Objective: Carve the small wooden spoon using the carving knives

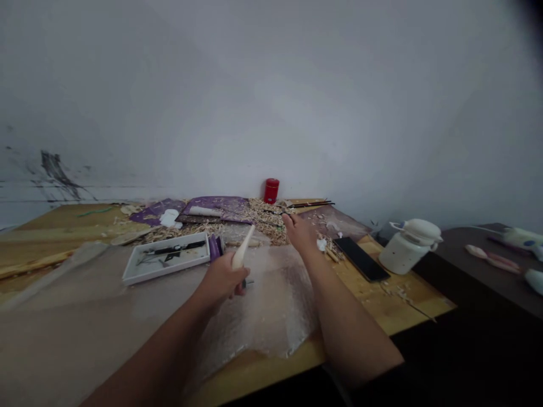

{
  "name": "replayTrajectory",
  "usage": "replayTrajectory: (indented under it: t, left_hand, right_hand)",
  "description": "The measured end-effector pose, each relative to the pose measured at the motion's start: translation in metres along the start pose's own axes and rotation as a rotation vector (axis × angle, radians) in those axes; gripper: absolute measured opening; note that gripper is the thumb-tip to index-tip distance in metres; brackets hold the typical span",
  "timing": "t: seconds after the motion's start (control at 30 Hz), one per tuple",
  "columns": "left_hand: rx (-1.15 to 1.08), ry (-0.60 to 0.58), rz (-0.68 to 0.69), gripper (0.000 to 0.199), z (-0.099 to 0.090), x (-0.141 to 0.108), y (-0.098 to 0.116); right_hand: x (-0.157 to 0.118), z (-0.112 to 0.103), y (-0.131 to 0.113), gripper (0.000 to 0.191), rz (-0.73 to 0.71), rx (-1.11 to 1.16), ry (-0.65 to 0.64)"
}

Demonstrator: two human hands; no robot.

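My left hand [226, 275] is closed around a pale, tapered piece of carved wood [244, 249] that points up and away. A small dark object with a thin metal tip [249, 282] sticks out by the same hand's lower fingers; its kind is unclear. Farther forward, my right hand [300, 230] reaches to the edge of a heap of wood shavings [271, 220]. Its fingers are curled together, and what they grip, if anything, is too small to make out. Beneath both hands lies a clear plastic sheet [275, 305].
Left of centre is a white tray [131, 274] with small metal tools. Purple plastic [214, 202] and a red canister [271, 190] stand near the wall. On the right are a black phone [360, 259] and a white lidded jug [405, 251], close to the table's edge.
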State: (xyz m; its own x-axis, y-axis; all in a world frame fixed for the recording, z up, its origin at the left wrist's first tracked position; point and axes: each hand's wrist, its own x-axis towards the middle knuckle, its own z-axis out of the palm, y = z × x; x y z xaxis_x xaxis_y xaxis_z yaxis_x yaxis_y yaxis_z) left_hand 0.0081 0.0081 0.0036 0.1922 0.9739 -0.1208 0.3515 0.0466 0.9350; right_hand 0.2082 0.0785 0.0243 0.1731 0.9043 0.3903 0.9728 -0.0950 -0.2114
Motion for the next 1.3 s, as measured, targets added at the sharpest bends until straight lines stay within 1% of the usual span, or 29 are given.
replayTrajectory:
  t: [0.17,0.27,0.37,0.47,0.53,0.63,0.7,0.8,0.97,1.1,1.2,1.3]
  left_hand:
    - [-0.121,-0.017,0.077,0.022,-0.004,0.006,-0.002]
    - [-0.195,-0.005,0.063,0.026,-0.007,0.009,-0.004]
    - [-0.237,0.009,0.048,0.031,-0.008,0.012,-0.005]
    - [-0.274,0.036,0.037,0.03,-0.009,0.014,-0.005]
    - [-0.309,0.046,0.027,0.028,-0.009,0.015,-0.005]
    - [-0.384,0.012,0.026,0.026,-0.01,0.015,-0.005]
    - [-0.432,-0.015,0.042,0.027,-0.01,0.014,-0.004]
    - [-0.452,-0.019,0.06,0.029,-0.01,0.014,-0.004]
    - [-0.454,-0.044,0.079,0.028,-0.012,0.014,-0.005]
    - [-0.488,-0.082,0.135,0.032,-0.013,0.014,-0.004]
    - [-0.501,-0.101,0.145,0.035,-0.012,0.013,-0.004]
    - [-0.477,-0.114,0.13,0.03,-0.011,0.012,-0.006]
  right_hand:
    - [-0.016,0.005,-0.02,0.059,-0.148,0.055,-0.028]
    - [-0.021,0.004,-0.027,0.057,-0.202,0.063,-0.037]
    - [-0.025,0.002,-0.03,0.054,-0.253,0.083,-0.013]
    - [-0.031,0.003,-0.034,0.051,-0.322,0.096,-0.007]
    - [-0.035,0.004,-0.038,0.051,-0.378,0.093,-0.029]
    - [-0.039,0.005,-0.045,0.052,-0.452,0.077,-0.08]
    - [-0.041,0.004,-0.047,0.054,-0.468,0.055,-0.112]
    - [-0.042,0.003,-0.049,0.056,-0.477,0.023,-0.138]
    - [-0.046,0.005,-0.053,0.052,-0.564,0.037,-0.171]
    - [-0.048,0.004,-0.055,0.05,-0.579,0.054,-0.182]
    - [-0.049,0.003,-0.056,0.05,-0.584,0.044,-0.205]
    - [-0.05,0.003,-0.056,0.053,-0.597,0.009,-0.195]
